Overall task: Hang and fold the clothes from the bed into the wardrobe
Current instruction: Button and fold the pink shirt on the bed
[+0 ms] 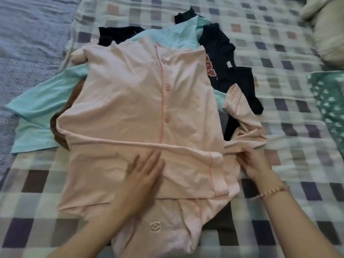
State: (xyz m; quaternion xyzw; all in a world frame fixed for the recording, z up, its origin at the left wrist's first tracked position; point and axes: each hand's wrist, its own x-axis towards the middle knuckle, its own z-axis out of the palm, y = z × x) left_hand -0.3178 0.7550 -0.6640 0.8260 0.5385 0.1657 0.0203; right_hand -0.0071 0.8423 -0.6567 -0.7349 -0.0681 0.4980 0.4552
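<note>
Pinching a gathered sleeve of the pink button shirt point(130, 101) at its 4 o'clock edge: right hand point(255, 162), fingers curled on the cloth. Bead bracelet point(270, 192) on that wrist. The left hand point(144, 175) lies flat with fingers straight and spread, pressing the folded-over band near the shirt's 6 o'clock.

Shirt lies front up, mid checked bedsheet point(279, 43), placket running 12 to 6, two buttons showing. Beneath it:
- aqua top point(37, 112), sleeve out toward 9 o'clock
- brown garment point(74, 97), edge at 8 o'clock
- dark navy garment point(219, 45) with red lettering, 1 to 3 o'clock

Blue quilt point(28, 34) at 10 o'clock, cream pillow point(325, 25) at 2, teal patterned cushion point(331, 101) at 3.
</note>
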